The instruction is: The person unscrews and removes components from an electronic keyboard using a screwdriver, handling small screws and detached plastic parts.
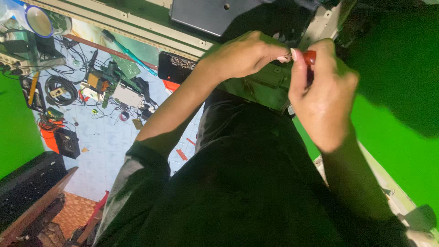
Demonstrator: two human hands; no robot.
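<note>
From the cluttered floor (105, 137) of cables and circuit boards at left, across to upper centre, the left hand (242, 55) pinches its fingers at a red-handled screwdriver (310, 57) which the right hand (322, 98) grips closed, over a green board (263, 87); the work looks mid-way, progress unclear.

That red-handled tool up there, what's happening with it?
A person holds the red-handled tool in the right hand, while the left hand pinches at its tip. Both hands work just over a green metal part. Cables and circuit boards lie scattered on the tiled floor.
</note>
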